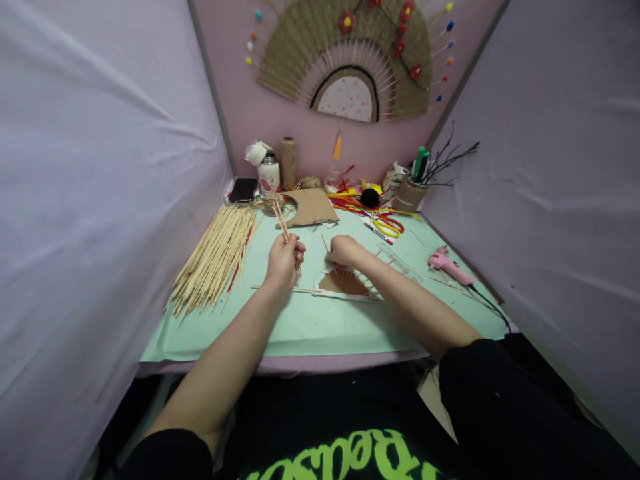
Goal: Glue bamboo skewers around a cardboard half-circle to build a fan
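My left hand (285,259) is closed around a few thin wooden sticks (281,221), which point up and away from me. My right hand (345,251) is closed in a pinch on one thin wooden stick (325,244) at the upper edge of a cardboard half circle (344,283). White trim runs along the half circle's rim, and several sticks spread outward from its curved side. Part of that curved edge is hidden under my right hand and forearm. One more stick (280,289) lies along the straight side, reaching left.
A large pile of wooden sticks (215,260) lies at the left. Cut cardboard (313,205), yellow scissors (387,227) and a pen (379,233) lie farther back. At the right rests a pink glue gun (451,265) with its cord. A decorated fan (350,60) hangs on the back wall.
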Demonstrator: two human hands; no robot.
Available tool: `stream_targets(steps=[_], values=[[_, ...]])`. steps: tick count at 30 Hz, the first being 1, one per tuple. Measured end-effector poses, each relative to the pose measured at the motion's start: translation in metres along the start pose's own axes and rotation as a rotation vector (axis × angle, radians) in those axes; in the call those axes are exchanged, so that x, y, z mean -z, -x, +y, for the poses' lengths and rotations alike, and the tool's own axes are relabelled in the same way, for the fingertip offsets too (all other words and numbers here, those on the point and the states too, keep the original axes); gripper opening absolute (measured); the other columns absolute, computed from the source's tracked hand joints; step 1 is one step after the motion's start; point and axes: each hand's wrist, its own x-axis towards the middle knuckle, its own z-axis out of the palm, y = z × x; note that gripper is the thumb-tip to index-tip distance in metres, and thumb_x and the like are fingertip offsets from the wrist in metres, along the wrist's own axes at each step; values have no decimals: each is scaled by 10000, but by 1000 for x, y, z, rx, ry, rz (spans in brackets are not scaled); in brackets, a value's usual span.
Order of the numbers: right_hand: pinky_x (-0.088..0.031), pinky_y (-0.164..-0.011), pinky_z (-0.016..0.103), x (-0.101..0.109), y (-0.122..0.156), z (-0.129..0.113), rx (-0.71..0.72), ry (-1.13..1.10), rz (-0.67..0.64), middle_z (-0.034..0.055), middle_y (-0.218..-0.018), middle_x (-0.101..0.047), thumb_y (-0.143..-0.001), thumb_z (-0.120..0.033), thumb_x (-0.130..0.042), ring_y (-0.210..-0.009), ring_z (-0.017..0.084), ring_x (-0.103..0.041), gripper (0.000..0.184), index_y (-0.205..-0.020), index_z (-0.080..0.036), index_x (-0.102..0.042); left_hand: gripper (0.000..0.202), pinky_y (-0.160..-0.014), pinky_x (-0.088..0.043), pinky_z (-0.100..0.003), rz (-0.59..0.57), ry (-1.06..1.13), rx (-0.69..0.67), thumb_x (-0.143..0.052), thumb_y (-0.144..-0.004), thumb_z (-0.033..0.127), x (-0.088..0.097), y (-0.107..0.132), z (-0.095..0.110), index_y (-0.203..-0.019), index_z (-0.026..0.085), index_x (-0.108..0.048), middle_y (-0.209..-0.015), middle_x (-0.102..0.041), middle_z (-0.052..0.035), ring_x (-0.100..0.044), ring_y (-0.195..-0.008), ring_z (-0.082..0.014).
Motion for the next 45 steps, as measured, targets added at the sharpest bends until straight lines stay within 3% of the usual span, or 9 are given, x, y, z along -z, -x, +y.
stream_targets(steps=[4, 8, 15, 17, 20, 24, 28, 37, 45], values=[[-435, -725, 258, 23, 7, 21, -23, -5, 110, 135, -866, -747, -895, -345, -622, -854, 215, -681, 246, -935, -133, -740, 149, -423, -250, -143, -7, -7, 2, -586, -907, 248, 1, 0, -1, -825, 193, -474, -553, -533, 63, -383, -387, -36], [-425, -765, 277, 33, 28, 38, -22, 31, 273, 103, -1054, -732, -901, -329, -627, -990, 231, -648, 244, -1078, -184, -710, 114, -423, -259, -148, -28, -7, -1, -545, -917, 209, 1, 1, 0, -827, 189, -479, -557, -541, 57, -390, -394, -42], [-405, -921, 348, -34, 82, 9, 293, 152, 311, 110, -1268, -657, -977, -314, -484, -1153, 270, -554, 291, -1157, -233, -698, 151, -424, -267, -148, -30, -2, -28, -597, -895, 245, 2, 1, 1, -815, 188, -482, -569, -542, 58, -382, -399, -34], [-392, -931, 366, -42, 82, 12, 248, 89, 334, 84, -1317, -644, -983, -288, -460, -1175, 264, -545, 314, -1207, -263, -679, 166, -421, -266, -149, -28, -11, -16, -612, -888, 258, 2, 1, 0, -814, 189, -480, -569, -542, 58, -382, -398, -36], [-357, -952, 410, -37, 71, 30, 122, 7, 390, 66, -1293, -673, -954, -207, -470, -1177, 270, -547, 341, -1205, -283, -689, 150, -421, -270, -147, -29, -16, -14, -603, -888, 242, 1, 1, 0, -816, 188, -483, -568, -543, 56, -385, -401, -39], [-240, -1082, 509, -31, 59, 45, 261, -29, 364, 44, -1330, -661, -949, -174, -462, -1262, 267, -504, 351, -1160, -303, -711, 118, -417, -264, -150, -39, -11, -15, -567, -896, 204, 1, 1, 1, -812, 186, -486, -565, -544, 52, -387, -402, -41], [-112, -1146, 608, -40, 58, 40, 358, -7, 276, 20, -1381, -627, -949, -179, -470, -1359, 285, -434, 336, -1161, -307, -697, 136, -417, -263, -152, -41, -21, -8, -588, -889, 222, 0, 2, 1, -812, 188, -481, -566, -542, 58, -386, -401, -38], [-76, -1152, 647, -46, 58, 38, 370, -6, 244, -2, -1330, -660, -947, -188, -473, -1372, 297, -445, 271, -1025, -289, -712, 140, -412, -261, -154, -58, -15, -24, -601, -875, 236, 2, 1, -2, -818, 188, -482, -565, -548, 58, -385, -395, -41], [-71, -1146, 655, -48, 59, 38, 321, 5, 297, 3, -1251, -690, -958, -201, -485, -1351, 308, -456, 210, -960, -257, -688, 83, -438, -262, -162, -48, -84, -16, -511, -903, 206, 2, 0, -1, -836, 196, -464, -568, -536, 64, -382, -409, -54]])
